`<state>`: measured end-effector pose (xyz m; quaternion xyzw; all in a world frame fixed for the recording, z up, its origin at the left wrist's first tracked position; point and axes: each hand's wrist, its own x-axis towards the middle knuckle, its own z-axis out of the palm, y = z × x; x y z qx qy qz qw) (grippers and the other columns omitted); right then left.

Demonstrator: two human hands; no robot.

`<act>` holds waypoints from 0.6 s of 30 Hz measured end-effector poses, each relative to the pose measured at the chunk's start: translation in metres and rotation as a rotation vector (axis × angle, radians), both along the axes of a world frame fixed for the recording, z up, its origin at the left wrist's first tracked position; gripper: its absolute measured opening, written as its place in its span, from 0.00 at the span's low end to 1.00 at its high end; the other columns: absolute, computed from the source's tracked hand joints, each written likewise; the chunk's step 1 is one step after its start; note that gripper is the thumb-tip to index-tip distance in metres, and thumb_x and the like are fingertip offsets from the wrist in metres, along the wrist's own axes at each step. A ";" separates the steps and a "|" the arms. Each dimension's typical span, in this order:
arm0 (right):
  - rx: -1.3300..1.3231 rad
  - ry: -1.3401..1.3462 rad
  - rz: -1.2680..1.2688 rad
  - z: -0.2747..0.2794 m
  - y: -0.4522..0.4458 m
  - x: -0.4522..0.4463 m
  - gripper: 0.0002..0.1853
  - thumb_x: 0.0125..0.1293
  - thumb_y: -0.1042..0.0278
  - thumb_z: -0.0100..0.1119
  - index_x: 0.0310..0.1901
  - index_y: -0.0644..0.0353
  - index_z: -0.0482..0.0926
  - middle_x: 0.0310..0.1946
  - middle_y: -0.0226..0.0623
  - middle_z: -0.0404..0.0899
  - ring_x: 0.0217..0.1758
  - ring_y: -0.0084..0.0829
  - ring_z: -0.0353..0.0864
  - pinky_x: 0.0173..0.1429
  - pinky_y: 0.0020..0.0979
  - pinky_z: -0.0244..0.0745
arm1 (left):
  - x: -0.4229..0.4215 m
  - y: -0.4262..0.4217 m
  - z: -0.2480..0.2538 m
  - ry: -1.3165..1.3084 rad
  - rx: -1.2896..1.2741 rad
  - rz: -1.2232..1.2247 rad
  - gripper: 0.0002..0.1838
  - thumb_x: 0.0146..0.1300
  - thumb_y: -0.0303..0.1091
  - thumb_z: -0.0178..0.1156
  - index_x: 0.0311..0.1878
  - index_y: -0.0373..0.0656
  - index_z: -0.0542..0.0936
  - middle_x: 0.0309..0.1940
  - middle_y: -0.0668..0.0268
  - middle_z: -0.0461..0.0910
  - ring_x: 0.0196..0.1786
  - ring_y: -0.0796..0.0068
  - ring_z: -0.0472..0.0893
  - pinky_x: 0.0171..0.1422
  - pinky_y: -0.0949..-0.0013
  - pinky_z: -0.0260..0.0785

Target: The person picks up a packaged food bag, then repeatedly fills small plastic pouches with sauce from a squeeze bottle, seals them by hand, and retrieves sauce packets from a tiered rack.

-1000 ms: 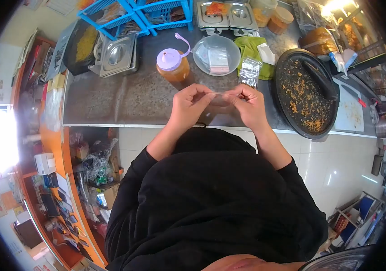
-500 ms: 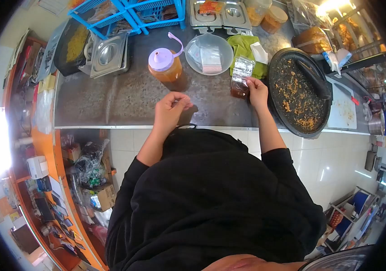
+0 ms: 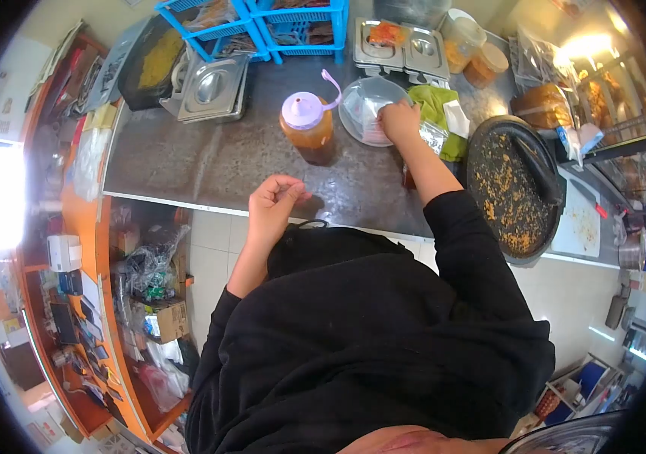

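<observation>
My right hand (image 3: 400, 122) reaches into a translucent plastic bowl (image 3: 353, 95), its fingers bunched over small clear plastic bags (image 3: 372, 130); the fingertips are hidden. Beneath that forearm lies a small clear bag of dark brown sauce (image 3: 409, 180), partly covered, its shiny upper part (image 3: 433, 136) showing on the right. My left hand (image 3: 271, 204) hovers by the counter's front edge, fingers curled against the thumb, with nothing visible in it. Between the hands and the bowl stands a squeeze bottle (image 3: 309, 135) of orange-brown sauce with a lilac lid, its cap flipped up.
A large dark stone mortar (image 3: 506, 219) with crumbs and a pestle (image 3: 532, 163) stands at right, beside a white cutting board (image 3: 576, 219) and a red-handled knife (image 3: 591, 200). A green cloth (image 3: 455, 145), lidded steel pans (image 3: 209, 87) and blue baskets (image 3: 300, 53) line the back.
My right hand has let go of the sauce bag, leaving it on the counter, and has moved up and left into the bowl. My left hand stays curled near the edge. The view has shifted.
</observation>
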<state>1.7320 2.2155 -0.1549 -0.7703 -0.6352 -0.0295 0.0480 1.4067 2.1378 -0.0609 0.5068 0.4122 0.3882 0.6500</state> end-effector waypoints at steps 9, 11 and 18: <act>0.022 1.026 0.055 0.098 -0.065 -0.074 0.09 0.56 0.62 0.67 0.34 0.57 0.87 0.28 0.38 0.86 0.31 0.32 0.85 0.39 0.31 0.77 | 0.011 -0.004 -0.005 0.033 -0.058 -0.010 0.10 0.72 0.31 0.54 0.50 0.35 0.73 0.35 0.64 0.80 0.40 0.72 0.83 0.46 0.69 0.77; 0.022 1.072 0.126 0.113 -0.089 -0.101 0.08 0.56 0.64 0.67 0.33 0.59 0.86 0.27 0.37 0.85 0.32 0.30 0.84 0.40 0.31 0.76 | 0.021 -0.004 0.009 0.210 0.028 -0.102 0.09 0.71 0.32 0.55 0.47 0.35 0.75 0.33 0.65 0.80 0.39 0.76 0.82 0.44 0.72 0.76; 0.180 1.196 0.275 0.112 -0.105 -0.115 0.14 0.53 0.66 0.72 0.40 0.61 0.82 0.32 0.36 0.85 0.35 0.27 0.84 0.41 0.29 0.75 | 0.032 -0.006 0.016 0.272 0.112 -0.026 0.10 0.66 0.33 0.62 0.34 0.35 0.78 0.23 0.65 0.81 0.25 0.81 0.80 0.28 0.74 0.70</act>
